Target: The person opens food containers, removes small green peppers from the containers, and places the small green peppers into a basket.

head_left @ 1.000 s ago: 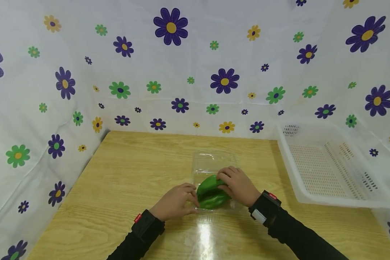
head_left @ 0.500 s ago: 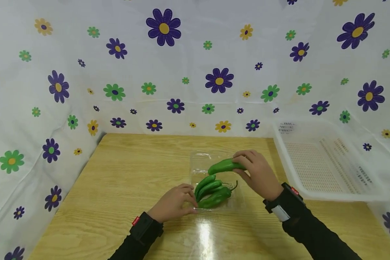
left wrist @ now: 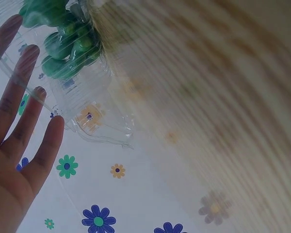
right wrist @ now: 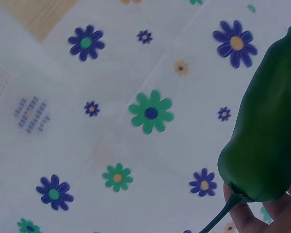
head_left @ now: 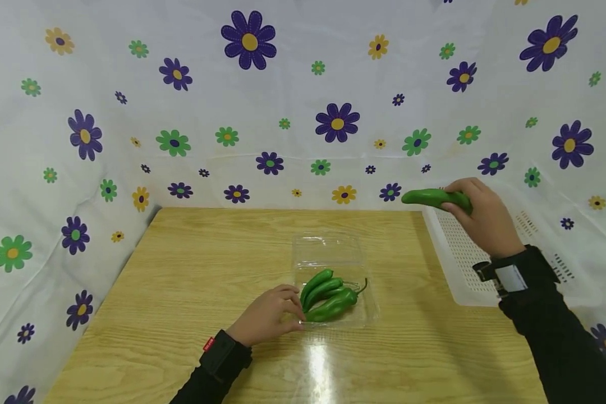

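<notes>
A long green pepper [head_left: 429, 197] is gripped in my right hand [head_left: 485, 216], raised in front of the white basket in the head view. In the right wrist view the same pepper [right wrist: 266, 121] shows its thin stem at the lower end, with fingers behind it. On the table a clear plastic clamshell box [head_left: 328, 247] lies with its lid folded back. Several green peppers [head_left: 333, 306] lie in its near half. My left hand [head_left: 270, 314] rests at the box's near left corner; the left wrist view shows its fingers [left wrist: 51, 141] extended along the clear wall.
The white perforated basket [head_left: 457, 247] stands at the table's right side, partly hidden behind my right hand and forearm. A flower-print cloth [head_left: 283, 101] hangs behind and along the sides of the wooden table [head_left: 207, 264].
My right hand has lifted one pepper out of the box and carried it up and right to the basket. My left hand stays at the box corner. The head view has shifted slightly.
</notes>
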`<action>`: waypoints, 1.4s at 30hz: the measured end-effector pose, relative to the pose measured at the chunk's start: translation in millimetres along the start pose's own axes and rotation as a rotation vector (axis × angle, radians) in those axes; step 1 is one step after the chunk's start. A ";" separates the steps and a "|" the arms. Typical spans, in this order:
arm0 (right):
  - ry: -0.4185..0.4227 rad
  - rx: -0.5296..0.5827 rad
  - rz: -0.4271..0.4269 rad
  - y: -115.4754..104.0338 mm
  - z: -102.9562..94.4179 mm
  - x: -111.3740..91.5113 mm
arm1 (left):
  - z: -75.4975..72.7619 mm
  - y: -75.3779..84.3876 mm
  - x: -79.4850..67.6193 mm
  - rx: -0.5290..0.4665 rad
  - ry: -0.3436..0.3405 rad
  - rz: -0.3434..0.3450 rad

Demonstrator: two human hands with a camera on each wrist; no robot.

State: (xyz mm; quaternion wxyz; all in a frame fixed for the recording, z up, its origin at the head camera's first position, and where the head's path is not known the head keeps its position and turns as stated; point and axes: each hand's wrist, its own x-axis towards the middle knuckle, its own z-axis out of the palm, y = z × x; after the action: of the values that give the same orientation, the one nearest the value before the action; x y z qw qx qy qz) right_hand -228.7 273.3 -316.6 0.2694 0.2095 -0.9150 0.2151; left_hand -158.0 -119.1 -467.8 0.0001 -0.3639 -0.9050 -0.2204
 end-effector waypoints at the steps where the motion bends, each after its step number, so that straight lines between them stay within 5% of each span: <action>1: -0.026 -0.019 0.028 8.2 -3.6 2.9 | -0.3 0.0 0.1 -0.003 0.002 0.001; 9: -0.286 -0.067 0.245 85.1 -11.9 21.3 | -1.4 -3.5 -1.1 -0.007 0.023 0.016; 18: -0.518 -0.072 0.403 155.9 24.3 7.1 | -4.3 -6.5 -3.0 0.010 0.025 0.014; 31: -0.705 -0.113 0.440 178.1 66.7 -24.4 | 0.3 -5.5 -3.3 -0.012 0.022 0.007; 42: -0.704 -0.072 0.403 185.1 74.9 -32.7 | 2.7 -2.8 -1.1 -0.017 0.014 0.006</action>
State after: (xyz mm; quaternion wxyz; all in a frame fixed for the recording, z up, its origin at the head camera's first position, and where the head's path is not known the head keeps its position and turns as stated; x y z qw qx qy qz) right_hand -326.2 395.8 -444.7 -0.1007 0.0770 -0.9811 0.1465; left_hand -158.6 -120.5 -471.5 0.0042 -0.3650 -0.9020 -0.2306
